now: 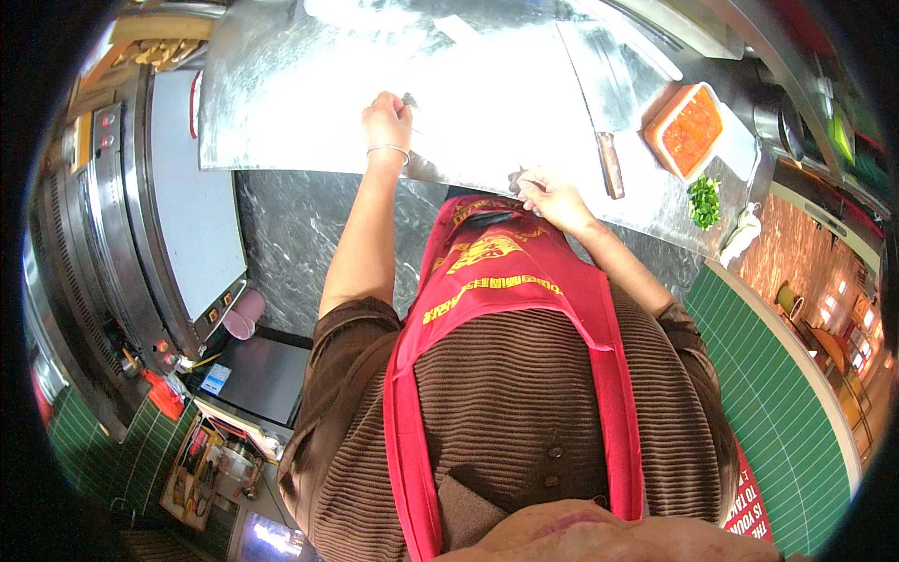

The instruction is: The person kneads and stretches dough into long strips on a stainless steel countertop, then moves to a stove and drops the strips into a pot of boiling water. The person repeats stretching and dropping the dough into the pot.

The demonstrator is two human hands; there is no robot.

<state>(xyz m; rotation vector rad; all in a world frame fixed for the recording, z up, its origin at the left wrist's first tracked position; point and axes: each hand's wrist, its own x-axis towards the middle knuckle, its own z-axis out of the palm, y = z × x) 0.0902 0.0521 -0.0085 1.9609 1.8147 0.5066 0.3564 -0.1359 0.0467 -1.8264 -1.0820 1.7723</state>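
Observation:
My left hand (388, 119), a bangle on its wrist, is above the brightly lit metal worktop (295, 151). Its fingers are bent together next to a small dark thing (410, 101); glare hides whether they grip it. At the worktop's front edge, my right hand (551, 197) has its fingers curled around or against a small dark brown piece (516, 180), too small to name. Right of that hand lies a cleaver (608, 105) with a wooden handle pointing towards me.
A white tub of chopped red food (688, 132) stands at the right, near chopped green herbs (704, 201) and a white cloth (742, 232). A stainless steel kitchen appliance (123, 225) stands at the left, with a pink bucket (244, 314) near it.

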